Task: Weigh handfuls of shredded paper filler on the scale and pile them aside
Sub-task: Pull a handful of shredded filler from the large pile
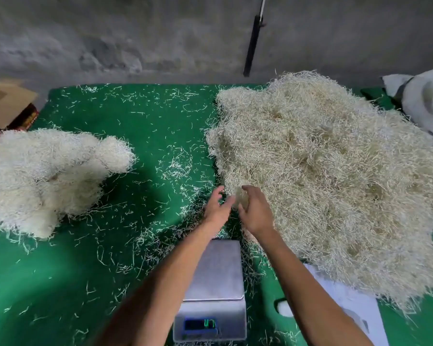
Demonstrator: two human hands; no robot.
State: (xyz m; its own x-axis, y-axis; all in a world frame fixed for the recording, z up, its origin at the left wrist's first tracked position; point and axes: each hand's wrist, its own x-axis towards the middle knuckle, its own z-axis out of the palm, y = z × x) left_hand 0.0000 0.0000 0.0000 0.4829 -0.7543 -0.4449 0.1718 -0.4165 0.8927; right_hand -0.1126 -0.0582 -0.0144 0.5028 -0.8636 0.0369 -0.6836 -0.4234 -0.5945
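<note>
Green cloth (140, 245) below a grey wall (110, 33); both hands, left hand (216, 208) and right hand (256, 211), open at the big filler heap (335, 171)

Scale display (200, 324) digits blurred, perhaps unreadable; left pile (45, 178) cropped.

You have big beige filler heap (335, 176) at right, smaller pale pile (45, 176) at left, steel scale (216, 270) w/ bare platform between.

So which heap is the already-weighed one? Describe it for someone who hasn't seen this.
On the green mat, the scale sits at the near edge. Left of it lies the smaller pile, apart from the big heap on the right. It is whiter, lower and untouched by either hand.
</note>
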